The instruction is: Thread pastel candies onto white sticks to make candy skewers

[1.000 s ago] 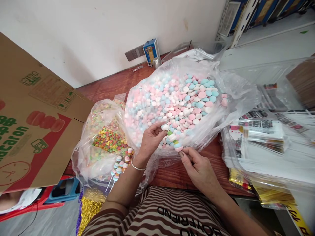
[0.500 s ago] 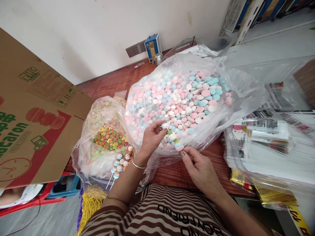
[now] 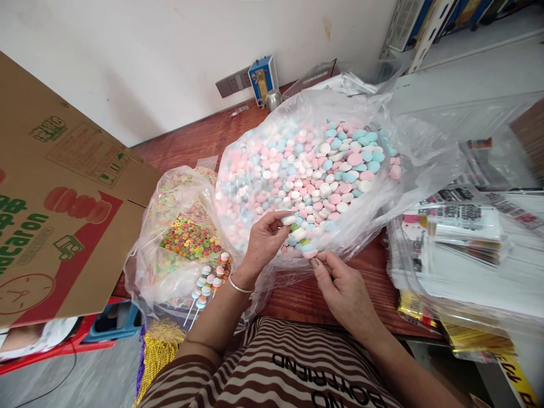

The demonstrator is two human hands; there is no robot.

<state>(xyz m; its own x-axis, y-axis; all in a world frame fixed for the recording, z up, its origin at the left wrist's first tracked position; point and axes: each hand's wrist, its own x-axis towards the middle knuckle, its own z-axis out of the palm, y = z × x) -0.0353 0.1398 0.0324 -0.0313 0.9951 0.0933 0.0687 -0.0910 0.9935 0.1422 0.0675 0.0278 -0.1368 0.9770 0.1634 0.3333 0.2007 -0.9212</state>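
Observation:
Between my hands is a candy skewer (image 3: 306, 247), a stick strung with pastel discs and green and yellow rings. My right hand (image 3: 346, 286) pinches its lower end, just below a pink disc; the stick there is mostly covered by the fingers. At the upper end, my left hand (image 3: 266, 241) pinches a white candy disc (image 3: 289, 220) between thumb and fingertips, touching the top of the skewer. Behind both hands lies a large clear bag of pink, white and blue candy discs (image 3: 331, 190).
Left of it is a clear bag of small colourful rings (image 3: 187, 238), with several finished candy skewers (image 3: 206, 286) lying on it. A cardboard box (image 3: 63, 198) stands at the left. Printed packets (image 3: 465, 226) lie at the right. A blue device (image 3: 262, 79) is by the wall.
My left hand has shifted slightly right, and the white disc lies flatter against the skewer's upper end. My right hand has hardly moved.

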